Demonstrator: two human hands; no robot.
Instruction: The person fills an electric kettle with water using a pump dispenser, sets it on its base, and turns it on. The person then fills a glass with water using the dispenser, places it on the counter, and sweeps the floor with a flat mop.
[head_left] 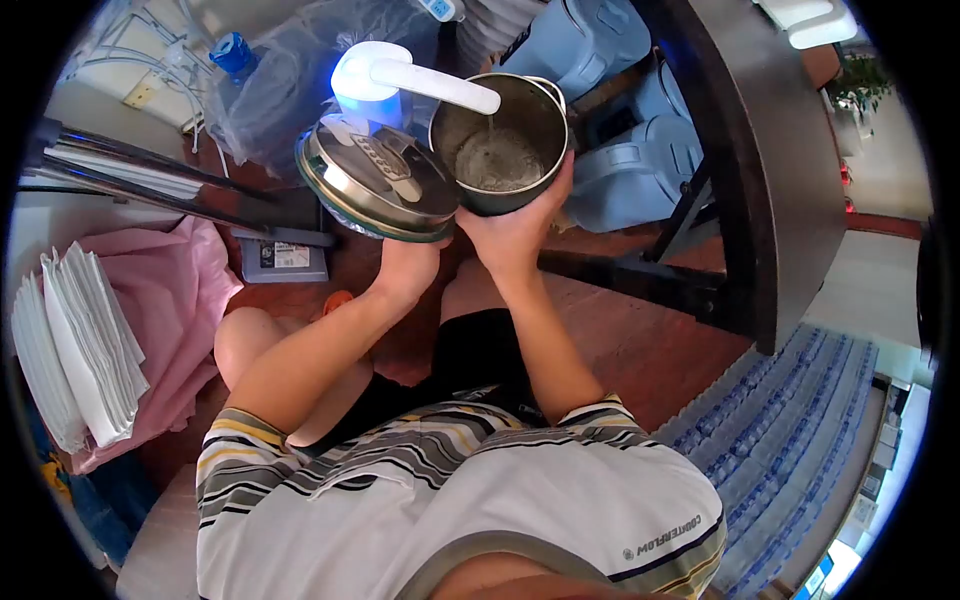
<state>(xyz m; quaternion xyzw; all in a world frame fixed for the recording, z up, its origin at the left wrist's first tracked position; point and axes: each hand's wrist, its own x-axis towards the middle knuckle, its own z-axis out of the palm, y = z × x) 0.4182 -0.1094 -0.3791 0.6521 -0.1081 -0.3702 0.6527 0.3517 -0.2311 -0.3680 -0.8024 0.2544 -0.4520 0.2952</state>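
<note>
My right hand (515, 225) is wrapped round the side of a dark metal pot (450, 135), which is tilted toward me. The pot has a pale bail handle (548, 92) at its far rim. From the white spout of a water pump (430, 82), whose base glows blue, a thin stream of water runs into it; water (500, 162) lies at the bottom. My left hand (412, 265) holds a round metal lid (370, 185) with a raised grip from below, close beside the pot. Most of the left fingers are hidden under the lid.
Blue plastic jugs (640, 160) stand behind the pot, beside a dark table frame (740, 200). Clear plastic wrap (270, 100) and white cables lie at the upper left. White folded sheets (95, 340) rest on pink cloth (200, 270). Wrapped bottles (780, 430) are stacked at right.
</note>
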